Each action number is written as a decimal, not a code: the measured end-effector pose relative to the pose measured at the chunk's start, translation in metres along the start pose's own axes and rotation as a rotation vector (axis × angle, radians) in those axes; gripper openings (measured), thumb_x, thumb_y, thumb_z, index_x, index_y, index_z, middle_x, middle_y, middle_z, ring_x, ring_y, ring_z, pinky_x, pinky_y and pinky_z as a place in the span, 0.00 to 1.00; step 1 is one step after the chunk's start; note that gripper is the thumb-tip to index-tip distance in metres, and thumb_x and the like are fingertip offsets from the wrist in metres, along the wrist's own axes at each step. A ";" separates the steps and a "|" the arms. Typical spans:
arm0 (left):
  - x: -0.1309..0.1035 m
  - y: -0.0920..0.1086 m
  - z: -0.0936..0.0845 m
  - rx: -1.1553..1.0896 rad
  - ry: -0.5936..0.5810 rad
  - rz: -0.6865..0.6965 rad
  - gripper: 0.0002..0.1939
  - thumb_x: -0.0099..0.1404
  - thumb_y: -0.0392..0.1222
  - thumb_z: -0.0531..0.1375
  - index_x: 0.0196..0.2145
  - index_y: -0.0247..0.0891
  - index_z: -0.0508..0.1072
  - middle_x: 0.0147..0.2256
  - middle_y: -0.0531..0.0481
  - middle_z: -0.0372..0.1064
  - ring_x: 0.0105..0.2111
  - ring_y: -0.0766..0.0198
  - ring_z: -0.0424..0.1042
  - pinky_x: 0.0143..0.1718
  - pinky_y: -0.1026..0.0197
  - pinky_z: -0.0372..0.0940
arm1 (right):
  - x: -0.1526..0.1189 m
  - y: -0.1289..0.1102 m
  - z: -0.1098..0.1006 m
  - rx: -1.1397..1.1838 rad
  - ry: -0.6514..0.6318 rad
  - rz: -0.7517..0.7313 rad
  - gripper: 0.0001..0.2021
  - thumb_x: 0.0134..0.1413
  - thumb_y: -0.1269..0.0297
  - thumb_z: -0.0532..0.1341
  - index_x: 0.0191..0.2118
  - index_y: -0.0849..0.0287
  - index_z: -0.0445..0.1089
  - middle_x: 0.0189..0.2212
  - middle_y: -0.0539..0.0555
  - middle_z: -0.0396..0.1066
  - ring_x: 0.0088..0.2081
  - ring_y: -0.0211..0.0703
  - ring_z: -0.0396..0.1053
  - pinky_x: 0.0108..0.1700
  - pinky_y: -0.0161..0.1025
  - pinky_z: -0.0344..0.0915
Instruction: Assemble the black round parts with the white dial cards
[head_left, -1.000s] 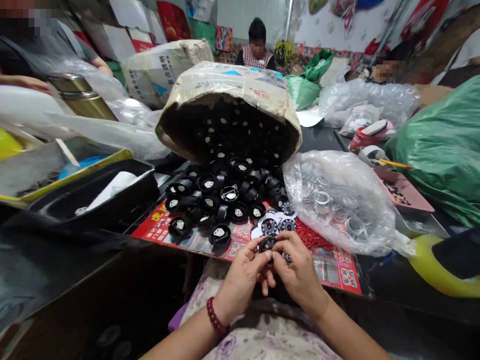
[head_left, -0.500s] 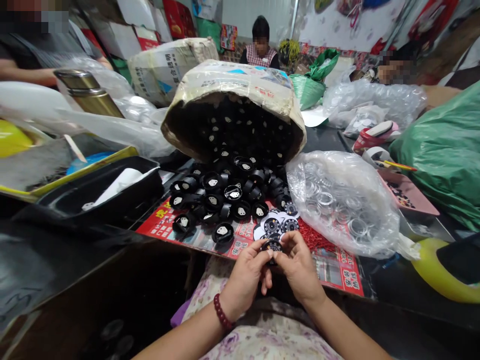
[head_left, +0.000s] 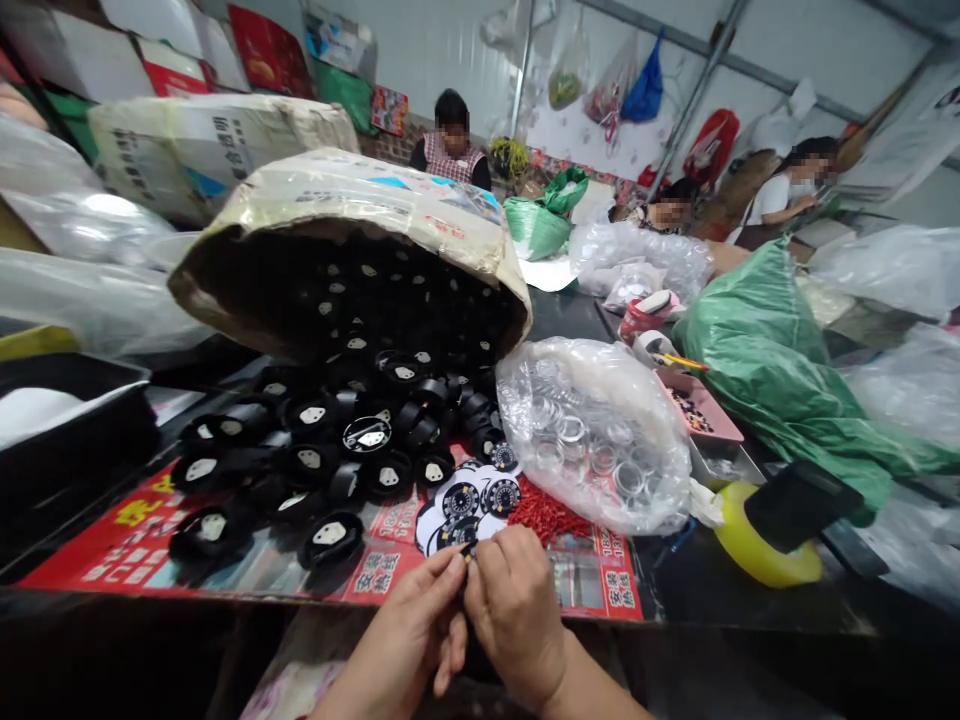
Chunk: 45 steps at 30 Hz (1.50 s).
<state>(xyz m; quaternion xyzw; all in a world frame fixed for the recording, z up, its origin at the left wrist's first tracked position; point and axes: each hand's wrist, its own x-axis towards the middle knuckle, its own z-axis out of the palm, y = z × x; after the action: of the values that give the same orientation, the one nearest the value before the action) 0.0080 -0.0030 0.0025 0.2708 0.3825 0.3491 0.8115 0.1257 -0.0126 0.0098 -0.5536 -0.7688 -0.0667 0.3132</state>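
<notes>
My left hand [head_left: 420, 620] and my right hand [head_left: 517, 610] meet at the front edge of the table. Between their fingertips is a small dark piece, mostly hidden; my left thumb and fingers pinch it, and the curled fingers of my right hand close on it from the other side. Just beyond lie white and black printed dials [head_left: 459, 499], beside red strips [head_left: 551, 512]. Black round cases [head_left: 310, 460] with pale plates inside spread to the left, spilling from a large open sack [head_left: 360, 200]. A clear bag of rings [head_left: 592, 430] lies on the right.
A yellow tape roll [head_left: 765, 545] is at the right, near a pink tray [head_left: 705, 405] of small parts and a green sack [head_left: 765, 340]. A black bin [head_left: 67, 440] stands left. People sit across the room, one in a checked vest [head_left: 450, 158].
The view has swung to the right. My right hand has turned and its fingers have curled in over the dark piece, which showed its dial face before and is now mostly covered.
</notes>
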 end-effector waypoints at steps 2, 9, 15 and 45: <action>-0.001 0.001 0.002 -0.033 -0.014 -0.019 0.15 0.58 0.53 0.60 0.35 0.39 0.69 0.12 0.58 0.59 0.10 0.73 0.59 0.07 0.74 0.52 | 0.001 0.003 -0.003 0.053 -0.013 0.008 0.14 0.62 0.67 0.46 0.29 0.59 0.64 0.27 0.55 0.66 0.30 0.45 0.63 0.33 0.41 0.61; 0.001 0.012 -0.006 0.102 0.148 0.129 0.25 0.52 0.51 0.65 0.44 0.41 0.64 0.20 0.58 0.66 0.12 0.70 0.64 0.07 0.71 0.55 | 0.028 0.097 -0.034 -0.141 0.020 0.410 0.13 0.62 0.58 0.51 0.42 0.59 0.67 0.33 0.55 0.73 0.34 0.42 0.70 0.37 0.36 0.63; -0.002 0.016 -0.011 0.288 0.207 0.220 0.18 0.51 0.47 0.66 0.36 0.35 0.69 0.15 0.62 0.60 0.08 0.78 0.51 0.06 0.74 0.47 | 0.046 0.160 -0.035 -0.248 -0.007 0.526 0.12 0.56 0.67 0.54 0.42 0.66 0.70 0.24 0.60 0.73 0.27 0.48 0.70 0.32 0.40 0.60; -0.026 0.014 -0.001 0.651 0.086 0.492 0.12 0.62 0.42 0.56 0.43 0.41 0.70 0.34 0.49 0.71 0.33 0.61 0.70 0.34 0.63 0.64 | 0.006 -0.004 -0.028 1.156 -0.297 0.605 0.09 0.52 0.63 0.60 0.39 0.58 0.68 0.34 0.52 0.72 0.36 0.44 0.70 0.39 0.38 0.67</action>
<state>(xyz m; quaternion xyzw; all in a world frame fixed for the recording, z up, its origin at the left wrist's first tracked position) -0.0100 -0.0146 0.0230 0.5821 0.4305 0.4044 0.5589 0.1319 -0.0217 0.0363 -0.4913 -0.5265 0.5236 0.4552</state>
